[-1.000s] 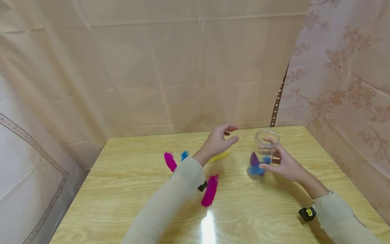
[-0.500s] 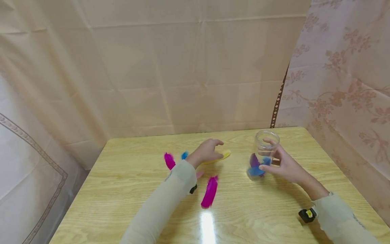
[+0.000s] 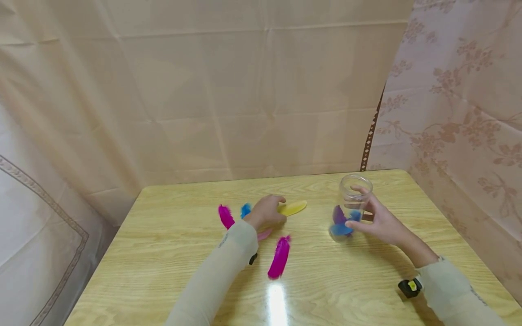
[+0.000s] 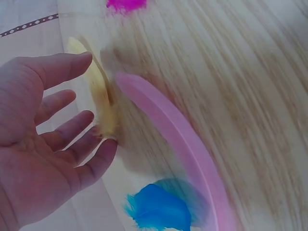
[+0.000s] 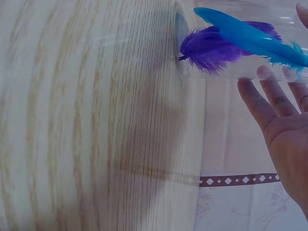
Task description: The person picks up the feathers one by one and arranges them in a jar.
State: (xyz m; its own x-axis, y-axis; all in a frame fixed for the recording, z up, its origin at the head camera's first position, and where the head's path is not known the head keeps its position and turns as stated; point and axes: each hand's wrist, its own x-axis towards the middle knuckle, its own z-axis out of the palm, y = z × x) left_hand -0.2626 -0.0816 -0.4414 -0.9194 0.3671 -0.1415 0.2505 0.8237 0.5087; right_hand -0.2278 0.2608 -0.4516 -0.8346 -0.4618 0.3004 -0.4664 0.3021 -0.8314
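My left hand (image 3: 267,212) hovers low over the table with fingers spread and slightly bent, holding nothing. Its fingertips are at the near end of a yellow feather (image 3: 295,208). In the left wrist view a pink feather (image 4: 180,132) curves past the hand, beside a blue feather (image 4: 161,208). My right hand (image 3: 381,222) grips a clear jar (image 3: 347,197), thumb on the near side and fingers round the far side. The jar stands with its mouth upward, slightly tilted. Inside it lie a purple feather (image 5: 209,45) and a blue feather (image 5: 240,31).
One magenta feather (image 3: 279,258) lies on the wooden table (image 3: 326,290) before the left hand; another magenta feather (image 3: 226,216) lies to its left. A beige curtain (image 3: 228,90) hangs behind the table, and a floral curtain (image 3: 461,122) on the right.
My left hand has come down and to the left from beside the jar, over the yellow feather to its near end. The right hand and jar have stayed in place.
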